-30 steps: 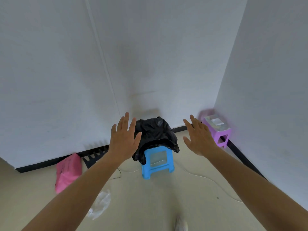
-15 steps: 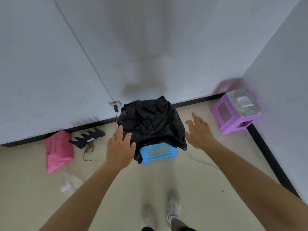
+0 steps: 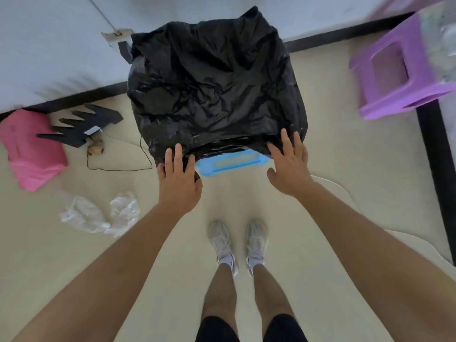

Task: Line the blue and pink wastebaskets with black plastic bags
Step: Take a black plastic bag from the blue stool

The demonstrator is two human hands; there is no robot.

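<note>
- Head view: both hands are down at the near edge of the black plastic bag (image 3: 217, 77), which sits draped over something standing on a blue stool (image 3: 228, 162). Can't actually see what's under the plastic, so I'd only guess it's the blue wastebasket.
- Left hand (image 3: 179, 180) has its fingers (image 3: 178, 156) spread flat, tips just touching the bag's lower left hem. Nothing pinched as far as I can see.
- Right hand (image 3: 290, 166) is the same deal, fingers (image 3: 286, 141) splayed and resting on the lower right corner of the bag, not closed on anything.
- The pink wastebasket (image 3: 29, 149) is lying on its side on the floor (image 3: 345, 169) off to the left by the wall, no liner in it, so that half of the job is not done yet.
- How I'd do this step: pinch the hem on both sides at once, then pull evenly so the film doesn't bunch on one corner. This thin plastic probably slides and tears easily, so go gentle.
- Watch the stool, it looks light and a one-sided tug could tip the whole thing.
- There's a thin black cord (image 3: 118, 166) and crumpled clear plastic (image 3: 98, 213) on the floor close to the feet, easy to trip on when heading for the pink one.
- Purple stool (image 3: 397, 70) on the right is well apart, ignore it.
</note>
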